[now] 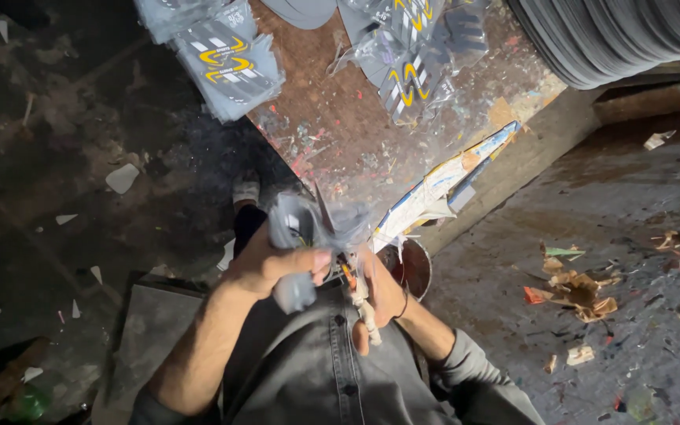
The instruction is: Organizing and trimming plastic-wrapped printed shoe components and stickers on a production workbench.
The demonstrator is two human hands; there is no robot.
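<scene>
- Seen from above, our left hand [265, 264] was clenched around a grey cut piece in a clear plastic sleeve [297, 236], lifting it off the lap so that its edge stood free in front of our chest.
- Our right hand [379, 295] was closed on the wrapped handles of a pair of scissors [348, 271]; the blades pointed up into the grey piece, which we judged was why it was held taut and close to the body.
- The piece hung just above the near corner of the paint-flecked brown counter [340, 134], not resting on it.
- More grey pieces with yellow and white markings, also bagged [230, 59], lay fanned on the counter's far edge, within reach; a second bunch [411, 71] lay beside them.
- A stack of dark round sheets [615, 35] sat at the counter's right end, well apart from our hands.
- Paper scraps [576, 287] littered the floor [639, 205] on our right; a small dark round tin [411, 267] stood just beyond the right hand.
</scene>
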